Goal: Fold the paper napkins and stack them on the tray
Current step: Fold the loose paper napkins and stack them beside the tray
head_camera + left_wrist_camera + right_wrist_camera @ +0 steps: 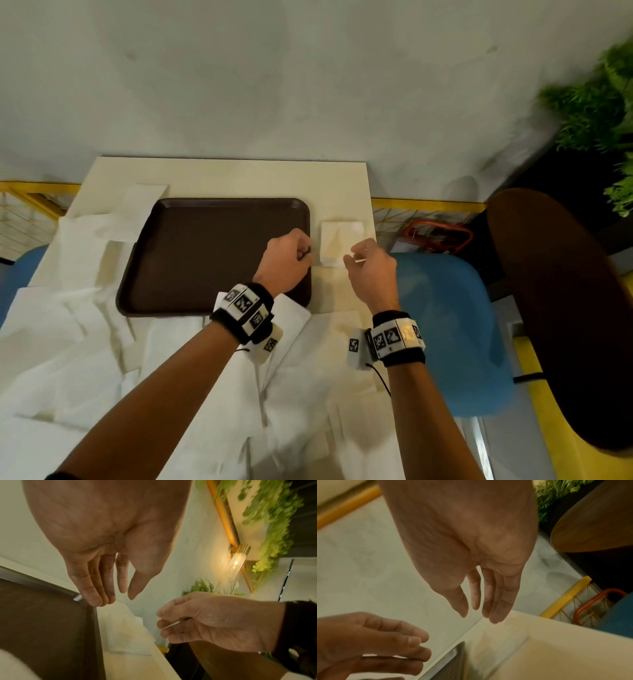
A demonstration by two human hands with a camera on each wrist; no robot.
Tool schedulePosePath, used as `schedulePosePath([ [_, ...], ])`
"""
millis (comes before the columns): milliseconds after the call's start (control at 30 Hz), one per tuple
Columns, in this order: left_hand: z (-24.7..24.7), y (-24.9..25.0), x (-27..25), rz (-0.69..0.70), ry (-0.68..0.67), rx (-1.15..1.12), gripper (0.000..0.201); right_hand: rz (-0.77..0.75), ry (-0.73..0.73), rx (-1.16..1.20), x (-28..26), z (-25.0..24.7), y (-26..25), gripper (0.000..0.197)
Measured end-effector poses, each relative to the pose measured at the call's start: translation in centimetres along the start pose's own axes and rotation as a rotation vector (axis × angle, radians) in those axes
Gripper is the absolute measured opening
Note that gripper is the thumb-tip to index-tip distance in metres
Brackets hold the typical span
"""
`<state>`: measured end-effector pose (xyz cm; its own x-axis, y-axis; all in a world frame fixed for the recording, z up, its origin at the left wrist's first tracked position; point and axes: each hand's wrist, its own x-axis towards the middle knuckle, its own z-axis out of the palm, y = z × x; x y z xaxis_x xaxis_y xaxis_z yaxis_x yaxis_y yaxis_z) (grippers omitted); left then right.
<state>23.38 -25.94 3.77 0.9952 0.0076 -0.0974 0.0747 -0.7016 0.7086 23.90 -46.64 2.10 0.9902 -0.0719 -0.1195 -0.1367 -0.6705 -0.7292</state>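
Note:
A dark brown tray (pixel 205 257) lies empty on the cream table (pixel 239 178). Just right of it sits a small folded white napkin (pixel 342 240), also in the left wrist view (pixel 126 628) and the right wrist view (pixel 496 642). My left hand (pixel 287 260) hovers over the tray's right edge (pixel 92 622), fingers (pixel 96 596) relaxed and holding nothing. My right hand (pixel 364 258) hovers at the napkin's near right corner, fingers (pixel 498 608) straight and empty. The napkin lies between the two hands.
Several unfolded white napkins (pixel 85 342) cover the table left of and in front of the tray (pixel 308 394). A blue chair (pixel 445 325) and a dark brown round top (pixel 565 308) stand to the right. A green plant (pixel 599 96) is at the far right.

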Motion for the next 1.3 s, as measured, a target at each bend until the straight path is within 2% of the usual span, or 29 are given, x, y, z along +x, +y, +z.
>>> schedulePosePath([
  [200,-2.4,-3.6,-10.7,-0.008,0.143,-0.126,0.011,0.018,-0.128,0.027,-7.6,3.6,-0.7,0.006],
  [400,-2.9,-7.2,-17.8,-0.085,0.129,-0.107,0.014,0.054,-0.190,0.009,-10.6,7.0,-0.7,0.022],
  [467,-3.1,-7.8,-19.1,-0.080,0.122,-0.102,0.015,0.067,-0.214,-0.010,-11.0,7.5,-0.9,0.022],
  [567,-3.8,-8.0,-20.3,-0.084,0.109,-0.116,0.013,0.025,-0.198,-0.035,-11.8,7.3,-1.6,0.010],
  [667,-4.7,-7.4,-21.3,-0.023,0.114,-0.168,0.011,-0.073,-0.143,0.022,-13.5,5.6,-3.3,0.012],
  [767,-5.7,-5.7,-22.0,0.052,0.125,-0.283,0.019,-0.151,-0.109,0.186,-15.8,3.5,-5.7,0.015],
  [933,-6.6,-2.2,-22.9,0.187,0.146,-0.420,0.042,-0.207,-0.255,0.478,-19.2,1.5,-9.3,0.022],
  [1000,-6.8,-1.6,-23.0,0.196,0.180,-0.440,0.037,-0.189,-0.294,0.538,-20.1,1.3,-10.0,0.027],
  [1133,-7.4,-2.0,-23.2,0.185,0.245,-0.411,0.013,-0.109,-0.320,0.688,-21.0,1.2,-10.5,0.037],
  [1200,-7.7,-2.5,-23.4,0.179,0.237,-0.432,0.009,-0.101,-0.316,0.702,-21.3,1.2,-10.4,0.031],
  [1300,-7.8,-2.8,-23.6,0.156,0.216,-0.523,0.015,-0.111,-0.329,0.736,-21.7,1.3,-10.3,0.020],
])
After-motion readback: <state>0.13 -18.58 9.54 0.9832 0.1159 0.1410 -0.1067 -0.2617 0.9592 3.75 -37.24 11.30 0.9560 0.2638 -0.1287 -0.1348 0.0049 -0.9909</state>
